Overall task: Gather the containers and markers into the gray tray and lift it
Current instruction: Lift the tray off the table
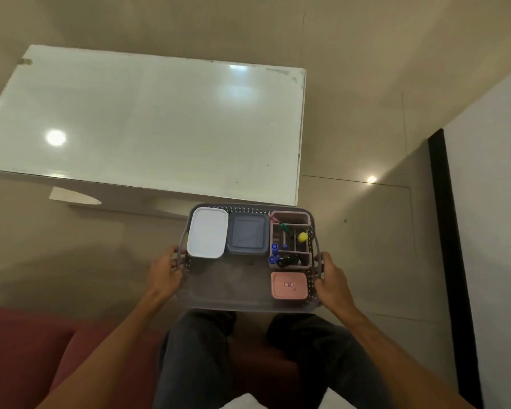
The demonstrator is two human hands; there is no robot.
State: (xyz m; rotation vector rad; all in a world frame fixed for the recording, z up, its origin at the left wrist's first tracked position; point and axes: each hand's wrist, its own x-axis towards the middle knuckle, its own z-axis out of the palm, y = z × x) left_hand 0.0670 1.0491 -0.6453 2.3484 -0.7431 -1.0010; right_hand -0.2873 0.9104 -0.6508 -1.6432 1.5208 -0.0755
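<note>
Fingers grip gray tray; tips partly hidden.

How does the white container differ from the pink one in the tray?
The white container is larger than the pink container. The white one sits at the far left, the pink one at the near right. The pink lid carries a small label; the white lid is plain. Both are lidded, lying flat in the gray tray.

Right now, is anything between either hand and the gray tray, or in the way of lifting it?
Nothing visible. The left hand grips the left handle of the gray tray, the right hand its right handle, with nothing between. The tray is already off the white table, nothing over it.
</note>
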